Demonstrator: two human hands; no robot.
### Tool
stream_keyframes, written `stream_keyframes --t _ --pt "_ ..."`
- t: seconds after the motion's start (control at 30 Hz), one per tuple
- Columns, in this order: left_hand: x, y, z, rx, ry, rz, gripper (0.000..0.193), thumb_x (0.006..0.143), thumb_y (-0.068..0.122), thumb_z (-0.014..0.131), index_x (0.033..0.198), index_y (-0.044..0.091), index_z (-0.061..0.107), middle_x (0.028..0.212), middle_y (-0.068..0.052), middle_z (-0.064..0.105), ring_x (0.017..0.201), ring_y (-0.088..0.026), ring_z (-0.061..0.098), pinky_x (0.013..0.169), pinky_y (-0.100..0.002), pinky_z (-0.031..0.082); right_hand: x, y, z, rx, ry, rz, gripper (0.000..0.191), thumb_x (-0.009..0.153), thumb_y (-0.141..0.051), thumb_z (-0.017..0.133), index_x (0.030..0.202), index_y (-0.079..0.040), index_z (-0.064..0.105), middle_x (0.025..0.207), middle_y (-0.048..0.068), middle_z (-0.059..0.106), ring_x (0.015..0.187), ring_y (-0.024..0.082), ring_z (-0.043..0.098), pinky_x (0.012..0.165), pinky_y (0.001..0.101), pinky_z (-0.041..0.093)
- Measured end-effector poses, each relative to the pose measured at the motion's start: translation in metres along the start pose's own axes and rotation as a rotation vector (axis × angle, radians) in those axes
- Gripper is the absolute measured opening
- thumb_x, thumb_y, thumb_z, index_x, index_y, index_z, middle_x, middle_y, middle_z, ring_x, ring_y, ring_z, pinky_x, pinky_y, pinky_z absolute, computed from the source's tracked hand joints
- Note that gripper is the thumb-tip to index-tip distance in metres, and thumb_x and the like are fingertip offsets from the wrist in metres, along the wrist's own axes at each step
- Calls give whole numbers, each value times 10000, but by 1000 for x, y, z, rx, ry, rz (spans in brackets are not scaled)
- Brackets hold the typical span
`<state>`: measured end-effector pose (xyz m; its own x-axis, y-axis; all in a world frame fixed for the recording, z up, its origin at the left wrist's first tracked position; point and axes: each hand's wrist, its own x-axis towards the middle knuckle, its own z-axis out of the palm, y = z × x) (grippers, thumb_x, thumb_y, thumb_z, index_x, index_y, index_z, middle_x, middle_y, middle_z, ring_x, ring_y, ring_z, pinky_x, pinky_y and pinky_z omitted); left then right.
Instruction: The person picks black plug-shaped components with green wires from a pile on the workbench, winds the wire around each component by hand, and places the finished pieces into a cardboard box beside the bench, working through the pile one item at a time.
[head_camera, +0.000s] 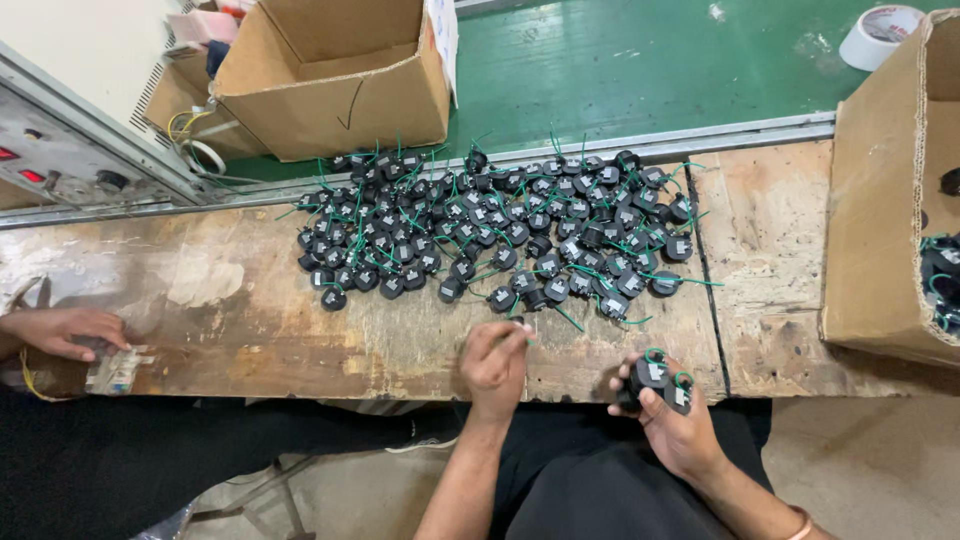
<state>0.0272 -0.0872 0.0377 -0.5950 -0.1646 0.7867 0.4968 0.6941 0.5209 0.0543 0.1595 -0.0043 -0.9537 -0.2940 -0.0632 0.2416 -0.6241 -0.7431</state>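
The right hand (672, 415) holds two or three small black round parts (660, 378) with green wires. Its fingers are curled tight around them, just past the near edge of the counter (250, 330). The left hand (495, 365) rests at that same edge. Its fingers are pinched together on the end of a thin green wire (528, 338), close to the front of the big pile.

The big pile of black parts (500, 230) lies spread over the middle of the counter, near the far edge. Green wires stick out of it every way.

It looks like the person is picking parts from the pile and gathering them in the right hand, one at a time. The step in hand seems to be the pick. To bring one more part over, the left hand would need a soft pull, so the wire does not snag on the others.

A brown box (880, 220) at the right has more of these parts inside. Another box (330, 80) sits behind the pile. A different person's hand (60, 330) rests at the far left.
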Motion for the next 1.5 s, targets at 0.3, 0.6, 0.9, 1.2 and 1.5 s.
stream_keyframes --t 0.3,0.6,0.9,1.2,1.5 --pt "-23 49 29 -497 -159 -98 228 828 -94 806 1005 30 733 972 -94 723 871 -254 728 752 -350 596 6 11 4 13 -79 243 557 877 -26 733 1364 -76 465 1179 90 594 1091 243 624 817 517 645" --pt "-45 41 17 -1008 -371 -663 320 777 -54 848 864 97 579 977 -86 715 946 -216 710 877 -350 589 -3 15 -16 -263 -102 70 440 844 33 747 1247 21 571 1140 128 647 1001 220 672 852 410 599" --pt "-25 -24 -12 -602 186 -687 175 905 149 808 935 81 649 1009 -62 652 791 -121 576 685 -267 497 -12 -75 -13 -574 66 -434 417 813 27 758 1207 -46 644 1183 150 715 1122 247 697 968 403 584" --pt "-1 -51 6 -83 3 -429 157 883 -6 768 1031 46 769 1007 -81 771 899 -166 734 790 -302 579 32 -207 -125 -1548 669 -537 449 848 -15 756 1263 -52 588 1208 148 675 1125 234 675 1035 386 561" --pt "-13 20 1 -639 -78 -137 191 878 -39 775 1029 56 709 933 -64 782 841 -194 752 762 -326 593 1 -137 -60 -1203 485 -1051 488 884 -58 753 1319 -58 532 1232 146 635 1128 221 653 1102 369 538"
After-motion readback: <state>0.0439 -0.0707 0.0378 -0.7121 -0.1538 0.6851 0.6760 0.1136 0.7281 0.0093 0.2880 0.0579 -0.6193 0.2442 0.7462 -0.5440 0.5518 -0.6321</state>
